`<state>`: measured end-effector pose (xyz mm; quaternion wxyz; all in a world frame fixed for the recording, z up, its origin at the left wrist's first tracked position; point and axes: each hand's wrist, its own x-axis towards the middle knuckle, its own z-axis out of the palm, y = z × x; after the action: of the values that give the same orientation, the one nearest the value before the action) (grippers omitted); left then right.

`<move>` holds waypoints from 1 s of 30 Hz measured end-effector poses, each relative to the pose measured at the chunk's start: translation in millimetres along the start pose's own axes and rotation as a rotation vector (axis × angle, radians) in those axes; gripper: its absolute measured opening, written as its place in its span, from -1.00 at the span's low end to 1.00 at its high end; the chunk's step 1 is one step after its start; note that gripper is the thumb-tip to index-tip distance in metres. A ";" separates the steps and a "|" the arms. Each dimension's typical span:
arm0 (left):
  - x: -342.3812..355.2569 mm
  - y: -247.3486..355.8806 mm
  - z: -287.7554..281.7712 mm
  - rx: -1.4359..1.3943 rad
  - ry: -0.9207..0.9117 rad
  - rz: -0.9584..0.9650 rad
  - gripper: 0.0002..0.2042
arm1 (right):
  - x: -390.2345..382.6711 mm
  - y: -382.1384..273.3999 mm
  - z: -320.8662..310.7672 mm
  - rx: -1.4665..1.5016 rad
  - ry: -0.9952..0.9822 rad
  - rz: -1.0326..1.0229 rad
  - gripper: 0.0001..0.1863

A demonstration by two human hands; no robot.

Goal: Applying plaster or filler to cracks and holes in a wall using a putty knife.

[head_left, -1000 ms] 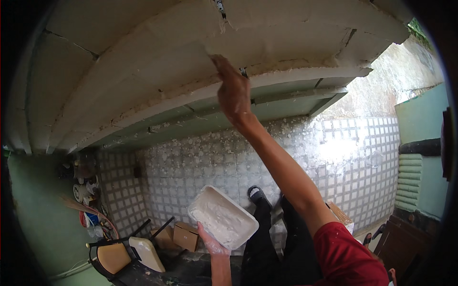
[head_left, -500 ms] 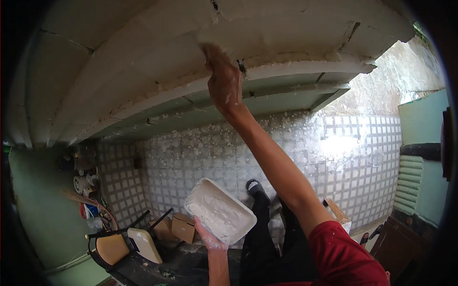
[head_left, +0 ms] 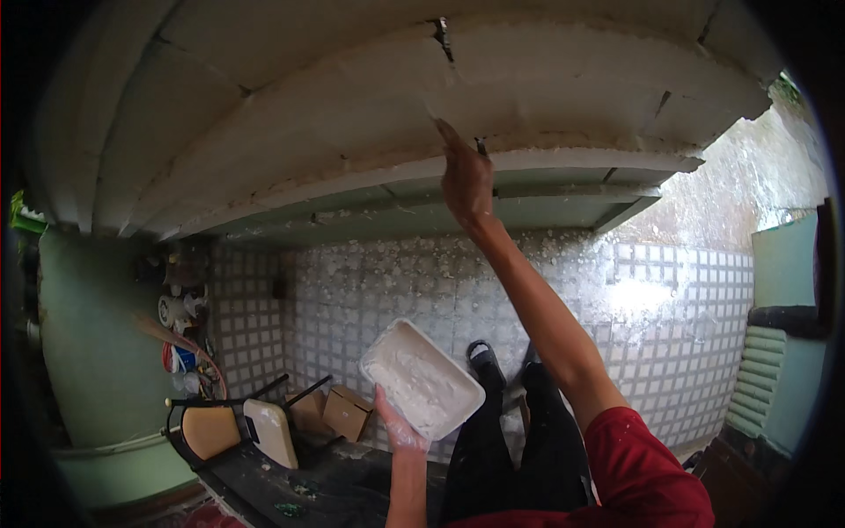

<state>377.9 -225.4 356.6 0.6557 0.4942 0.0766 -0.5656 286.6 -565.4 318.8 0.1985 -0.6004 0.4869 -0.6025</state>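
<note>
My left hand (head_left: pixel 398 422) grips the near-left side of a white rectangular tub (head_left: pixel 471 407), tilted toward me. Thick white paste (head_left: pixel 412 378) spreads over the inside of the tub. Raised high, my right hand (head_left: pixel 468 183) reaches to the pale panelled surface (head_left: pixel 334 106) overhead, one finger stretched along it and the others curled in. A faint pale edge shows past the fingertip; what the hand holds is too dim to name. Dark gaps, one of them an open crack (head_left: pixel 443 40), break the panels near this hand.
White spatter marks the tiled floor (head_left: pixel 352 282). On the left are a chair (head_left: pixel 211 431), a cardboard box (head_left: pixel 347 412) and a cluster of containers (head_left: pixel 180 308) by a green wall (head_left: pixel 106 326). My sandalled foot (head_left: pixel 484 359) stands below the tub. Bright light falls at right.
The view has shifted, so the scene sits lower and further right. My right hand still reaches along the panels, closer to a dark gap. The tub stays in my left hand.
</note>
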 end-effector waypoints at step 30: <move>-37.1 83.2 83.8 -0.002 -0.540 -0.075 -0.33 | -30.7 -288.1 -173.1 -0.071 -0.772 0.411 -0.67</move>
<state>394.5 -273.0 469.6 0.6317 0.3217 -0.0822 -0.7005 233.6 -351.0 574.0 0.4610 -0.6787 0.5068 -0.2647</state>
